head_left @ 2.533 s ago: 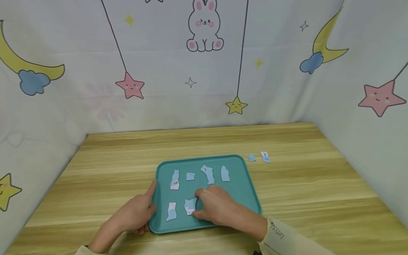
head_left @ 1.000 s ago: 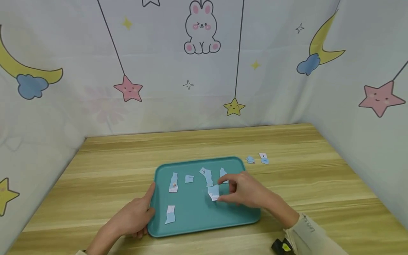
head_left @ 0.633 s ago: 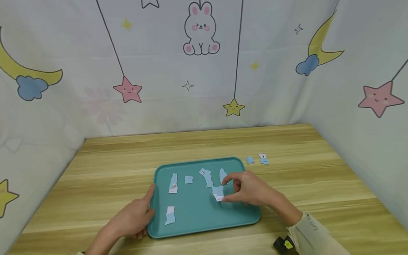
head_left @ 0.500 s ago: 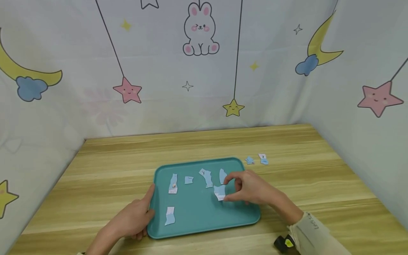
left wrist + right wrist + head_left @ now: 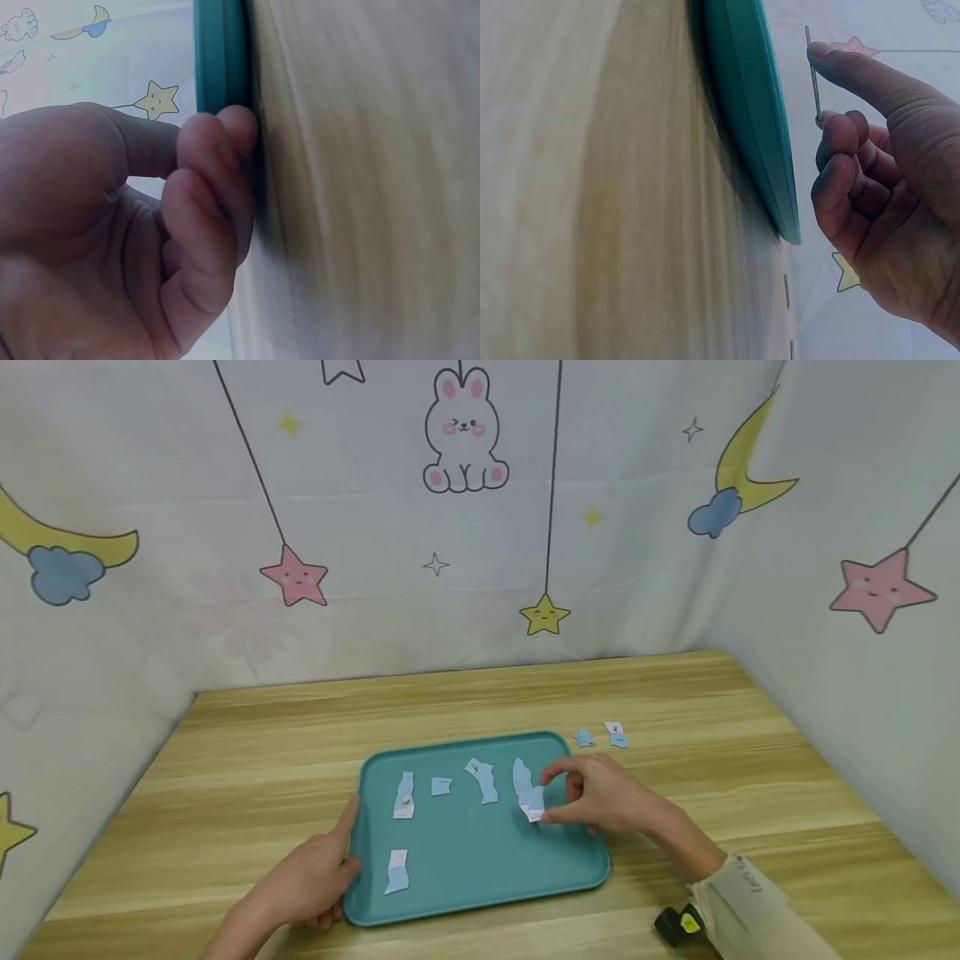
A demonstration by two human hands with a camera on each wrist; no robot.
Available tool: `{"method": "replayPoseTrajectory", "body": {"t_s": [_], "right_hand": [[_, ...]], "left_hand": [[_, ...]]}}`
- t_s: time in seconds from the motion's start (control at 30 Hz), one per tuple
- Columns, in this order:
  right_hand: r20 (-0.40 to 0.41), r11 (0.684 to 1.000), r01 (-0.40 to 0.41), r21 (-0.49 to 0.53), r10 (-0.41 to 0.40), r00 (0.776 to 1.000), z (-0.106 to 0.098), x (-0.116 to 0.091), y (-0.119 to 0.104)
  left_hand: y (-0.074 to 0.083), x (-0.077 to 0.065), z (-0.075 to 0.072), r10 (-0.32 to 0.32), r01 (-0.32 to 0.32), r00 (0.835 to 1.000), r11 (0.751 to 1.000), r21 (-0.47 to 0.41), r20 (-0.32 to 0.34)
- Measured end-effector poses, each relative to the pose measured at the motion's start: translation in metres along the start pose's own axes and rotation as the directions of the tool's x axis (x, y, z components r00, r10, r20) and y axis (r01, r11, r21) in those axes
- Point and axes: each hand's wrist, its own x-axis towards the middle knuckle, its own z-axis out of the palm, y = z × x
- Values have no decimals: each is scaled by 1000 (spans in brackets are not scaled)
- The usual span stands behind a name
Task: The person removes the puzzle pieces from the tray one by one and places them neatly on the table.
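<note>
Between my right hand's (image 5: 600,789) thumb and a finger is a jagged-edged, light blue and white puzzle piece (image 5: 532,803), pinched by its right edge. The right wrist view shows this puzzle piece (image 5: 814,79) edge-on, raised above the tray. In the head view it adjoins or overlaps another blue piece (image 5: 521,772). My left hand (image 5: 311,872) holds the teal tray (image 5: 480,906) at its left rim, the index finger lying along the edge. The left wrist view has the left hand's curled fingers (image 5: 199,232) against the tray's side (image 5: 223,60).
On the tray lie a long piece (image 5: 404,795), a small piece (image 5: 441,787), a bent piece (image 5: 483,781) and a lower-left piece (image 5: 397,872). Two pieces, one blue (image 5: 584,738) and one white-and-blue (image 5: 617,734), rest on the wooden table (image 5: 285,727) beyond the tray's far right corner.
My right hand lifted the puzzle piece from the tray's lower middle and carried it rightward and away, close to the far-right piece. The left hand stays at the tray's left rim.
</note>
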Motion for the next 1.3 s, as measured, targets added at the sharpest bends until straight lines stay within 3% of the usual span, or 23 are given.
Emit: {"method": "replayPoseTrajectory", "body": {"t_s": [0.57,0.8,1.3], "right_hand": [[-70,1000,-5,30,7,998,-21,-12,21],[-92,998,-40,48,44,995,-29,-16,30],[-110,992,-99,78,107,988,-56,-29,50]], "left_hand": [[-1,2,-1,-14,14,1000,1000,0,21],[-3,3,-2,-20,20,999,1000,-11,28],[-5,2,-5,25,-24,998,999,-35,50]]}}
